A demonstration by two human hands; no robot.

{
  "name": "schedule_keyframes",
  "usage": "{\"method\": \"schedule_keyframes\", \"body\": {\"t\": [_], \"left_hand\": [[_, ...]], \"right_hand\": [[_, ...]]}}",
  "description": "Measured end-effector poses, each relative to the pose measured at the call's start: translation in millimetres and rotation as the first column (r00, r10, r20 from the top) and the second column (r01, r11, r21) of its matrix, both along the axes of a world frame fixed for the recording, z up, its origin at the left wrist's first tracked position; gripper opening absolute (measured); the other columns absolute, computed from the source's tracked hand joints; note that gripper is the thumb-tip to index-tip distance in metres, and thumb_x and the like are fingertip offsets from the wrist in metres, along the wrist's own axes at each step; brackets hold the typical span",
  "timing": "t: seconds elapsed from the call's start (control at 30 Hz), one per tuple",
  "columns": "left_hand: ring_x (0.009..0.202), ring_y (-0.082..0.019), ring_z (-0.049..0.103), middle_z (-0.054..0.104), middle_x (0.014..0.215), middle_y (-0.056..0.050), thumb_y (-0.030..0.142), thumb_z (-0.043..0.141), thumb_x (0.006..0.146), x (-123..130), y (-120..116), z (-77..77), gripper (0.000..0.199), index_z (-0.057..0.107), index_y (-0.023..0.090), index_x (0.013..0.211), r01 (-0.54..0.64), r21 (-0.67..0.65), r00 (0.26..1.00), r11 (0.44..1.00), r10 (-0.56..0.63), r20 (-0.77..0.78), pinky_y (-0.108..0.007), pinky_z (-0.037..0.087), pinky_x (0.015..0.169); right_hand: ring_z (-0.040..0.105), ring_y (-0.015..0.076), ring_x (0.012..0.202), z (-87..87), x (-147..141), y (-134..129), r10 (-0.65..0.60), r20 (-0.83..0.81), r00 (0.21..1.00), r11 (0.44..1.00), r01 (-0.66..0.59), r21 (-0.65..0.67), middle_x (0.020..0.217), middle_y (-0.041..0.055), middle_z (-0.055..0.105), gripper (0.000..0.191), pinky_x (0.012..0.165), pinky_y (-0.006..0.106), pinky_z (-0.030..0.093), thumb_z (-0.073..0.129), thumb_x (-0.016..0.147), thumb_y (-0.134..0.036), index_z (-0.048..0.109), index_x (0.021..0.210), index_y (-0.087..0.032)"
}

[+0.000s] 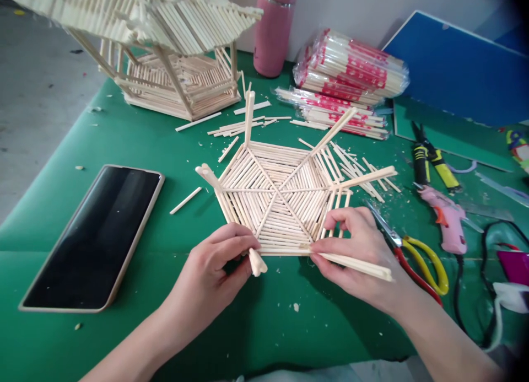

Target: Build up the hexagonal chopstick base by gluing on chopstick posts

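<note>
A hexagonal base (285, 205) made of thin wooden sticks lies on the green table. Posts of bundled sticks stand out from its corners, among them the back left post (249, 120) and the right post (367, 178). My left hand (219, 263) is closed around the front left post (257, 262), whose end points toward me. With thumb and fingertips, my right hand (359, 244) pinches the front right post (357, 265) close to where it joins the base. Short rail sticks (339, 203) run beside my right fingers along the right edge.
A roofed stick pavilion (182, 73) stands at the back left, near a pink bottle (273, 35). Packaged chopsticks (351, 68) are stacked behind. A phone (95, 238) lies left; yellow-and-red-handled pliers (421, 261), black-and-yellow pliers (433, 159) and a pink glue gun (446, 216) lie right.
</note>
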State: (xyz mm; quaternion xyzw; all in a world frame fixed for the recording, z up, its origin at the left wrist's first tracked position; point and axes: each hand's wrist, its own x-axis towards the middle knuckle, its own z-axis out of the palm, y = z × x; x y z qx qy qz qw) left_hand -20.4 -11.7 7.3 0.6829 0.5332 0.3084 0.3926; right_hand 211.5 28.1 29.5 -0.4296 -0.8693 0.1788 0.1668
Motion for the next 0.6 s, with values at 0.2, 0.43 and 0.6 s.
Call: {"method": "schedule_keyframes", "body": {"t": [0.2,0.43,0.6], "left_hand": [[0.080,-0.011,0.058,0.059,0.090,-0.002,0.011,0.050,0.078,-0.4,1.9,1.5,0.013,0.060,0.019,0.082,0.001,-0.008,1.000,1.000,-0.001,-0.004,-0.019,0.046,0.071],[0.078,-0.012,0.058,0.060,0.089,-0.003,0.013,0.051,0.077,-0.2,3.0,3.9,0.012,0.060,0.019,0.083,-0.016,-0.004,1.000,1.000,0.016,-0.016,-0.021,0.047,0.070],[0.080,-0.011,0.058,0.059,0.089,-0.001,0.011,0.049,0.079,-1.0,2.1,2.9,0.013,0.059,0.019,0.082,0.012,-0.013,1.000,1.000,-0.012,0.008,-0.019,0.046,0.071]], "right_hand": [[0.045,0.0197,0.084,1.3,0.2,-0.1,-0.001,0.010,1.000,1.000,0.001,0.003,0.089,0.0047,0.050,0.012,0.071,0.034,0.043,0.061,0.070,-0.017,0.069,0.072,-0.026],[0.047,0.0197,0.086,2.1,-1.3,-1.4,-0.005,0.006,1.000,1.000,0.005,-0.022,0.092,0.0049,0.052,0.016,0.073,0.034,0.043,0.060,0.070,-0.014,0.067,0.079,-0.024],[0.045,0.0199,0.087,2.7,-1.8,-1.1,0.001,-0.006,1.000,0.999,-0.002,-0.046,0.091,0.0052,0.051,0.014,0.073,0.034,0.043,0.059,0.071,-0.013,0.067,0.076,-0.023]]}}
